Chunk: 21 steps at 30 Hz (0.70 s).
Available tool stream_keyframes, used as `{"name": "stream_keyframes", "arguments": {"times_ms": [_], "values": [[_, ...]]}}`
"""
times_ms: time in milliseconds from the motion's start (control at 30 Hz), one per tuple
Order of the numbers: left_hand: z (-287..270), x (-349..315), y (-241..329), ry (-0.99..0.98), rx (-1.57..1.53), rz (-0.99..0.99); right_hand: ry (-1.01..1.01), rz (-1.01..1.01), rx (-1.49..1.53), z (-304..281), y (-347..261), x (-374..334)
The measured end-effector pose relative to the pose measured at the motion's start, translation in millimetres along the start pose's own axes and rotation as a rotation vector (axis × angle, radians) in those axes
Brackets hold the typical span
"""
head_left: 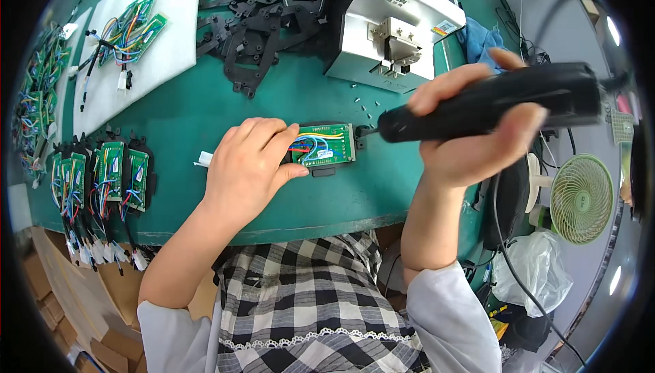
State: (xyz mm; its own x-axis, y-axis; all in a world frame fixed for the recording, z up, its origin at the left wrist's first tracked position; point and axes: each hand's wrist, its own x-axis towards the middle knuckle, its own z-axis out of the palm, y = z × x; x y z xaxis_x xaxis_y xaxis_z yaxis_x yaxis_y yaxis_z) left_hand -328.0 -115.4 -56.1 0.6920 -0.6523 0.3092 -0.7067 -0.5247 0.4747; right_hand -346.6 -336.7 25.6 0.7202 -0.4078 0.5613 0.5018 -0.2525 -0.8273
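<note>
My left hand (249, 161) lies over the left part of a green circuit board (334, 144), its fingers and thumb gripping the edges. Blue, red and yellow wires run across the board, and black plastic shows around it. A white connector (203, 159) pokes out to the left of my hand. My right hand (471, 120) is wrapped round a black electric screwdriver (491, 103), held nearly level. Its bit (369, 131) points left at a black plastic tab just off the board's right end; whether the bit touches a screw there I cannot make out.
A white screw feeder (402, 25) stands beyond the board, with several loose screws (365, 107) before it. Black plastic frames (252, 45) are heaped at the back. Wired boards (109, 175) stand at left; more lie on white foam (164, 45). A green fan (581, 199) is at right.
</note>
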Motion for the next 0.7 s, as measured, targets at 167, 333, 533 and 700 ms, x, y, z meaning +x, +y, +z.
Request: {"name": "stream_keyframes", "arguments": {"times_ms": [167, 333, 533, 700], "values": [[3, 4, 3, 0.003, -0.016, 0.028, 0.13, -0.238, -0.053, -2, -6, 55], [4, 4, 3, 0.022, -0.02, 0.02, 0.116, -0.302, -0.082, 4, 3, 67], [6, 3, 4, 0.084, -0.005, 0.049, 0.085, -0.281, -0.126, 11, 6, 60], [5, 0, 2, 0.082, -0.009, 0.048, 0.048, -0.058, 0.029, 31, -3, 32]]}}
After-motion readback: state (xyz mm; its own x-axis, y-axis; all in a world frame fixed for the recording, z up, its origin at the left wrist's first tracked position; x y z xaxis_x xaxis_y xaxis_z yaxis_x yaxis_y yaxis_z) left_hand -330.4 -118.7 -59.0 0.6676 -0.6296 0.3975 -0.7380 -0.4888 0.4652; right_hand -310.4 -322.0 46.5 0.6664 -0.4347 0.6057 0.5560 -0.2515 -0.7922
